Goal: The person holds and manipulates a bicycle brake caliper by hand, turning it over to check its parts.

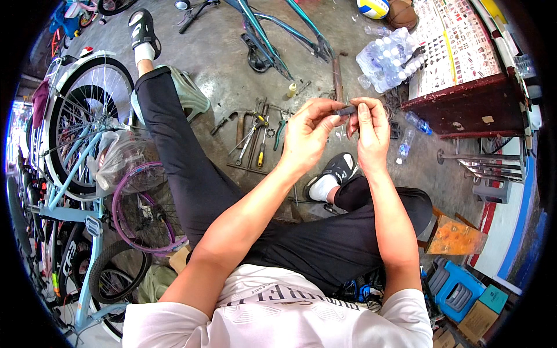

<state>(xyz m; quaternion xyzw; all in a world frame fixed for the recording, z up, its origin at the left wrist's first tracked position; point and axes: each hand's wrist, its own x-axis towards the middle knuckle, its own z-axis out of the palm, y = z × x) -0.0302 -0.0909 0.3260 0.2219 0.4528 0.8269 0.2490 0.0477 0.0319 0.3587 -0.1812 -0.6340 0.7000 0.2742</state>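
A small dark, roughly cylindrical part (347, 110) is pinched in the fingertips of both hands, out above the floor. My left hand (308, 132) grips its left end between thumb and fingers. At its other end, my right hand (372, 126) closes thumb and fingers on it. The part is too small to name. On the floor beyond and left of my hands lie a hammer (240, 129), a screwdriver (261, 155) with a yellow handle, green-handled pliers (279, 134) and several other tools. A small yellowish bottle (292, 90) stands past them.
A teal bicycle frame (272, 29) lies ahead. At left are a light-blue bicycle (72, 214), a purple wheel rim (116, 206) and a pale stool (194, 100). Wrapped water bottles (386, 61) lie near a dark red cabinet (464, 107); a blue toolbox (455, 293) sits lower right.
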